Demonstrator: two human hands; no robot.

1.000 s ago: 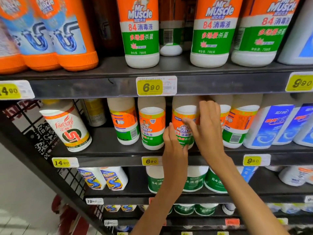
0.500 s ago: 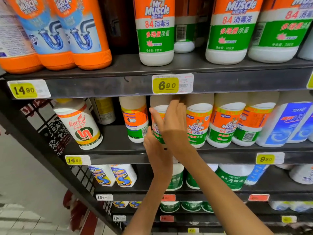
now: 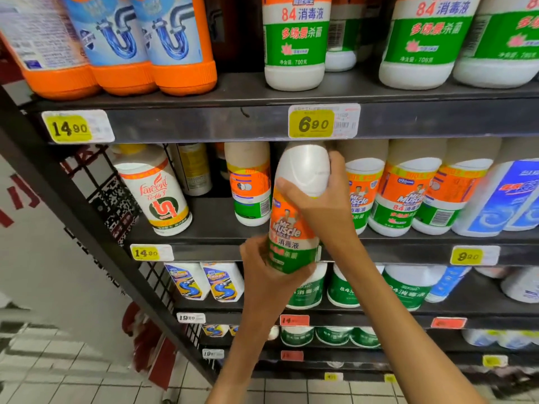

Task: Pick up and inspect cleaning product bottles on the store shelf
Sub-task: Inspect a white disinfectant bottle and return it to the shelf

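In front of the middle shelf (image 3: pixel 204 225), past its front edge, a white Mr Muscle 84 disinfectant bottle (image 3: pixel 294 217) with an orange-and-green label tilts slightly; the right hand (image 3: pixel 318 196) grips its shoulder, the left hand (image 3: pixel 262 272) cups its base. Above, a yellow price tag (image 3: pixel 315 123) reads 6.90.

Dark metal shelves (image 3: pixel 204 128) are carrying orange drain-cleaner bottles (image 3: pixel 178 45) and white Mr Muscle bottles (image 3: pixel 294 45) up top, more Mr Muscle bottles (image 3: pixel 405 193) and a Farcent bottle (image 3: pixel 157 196) below.
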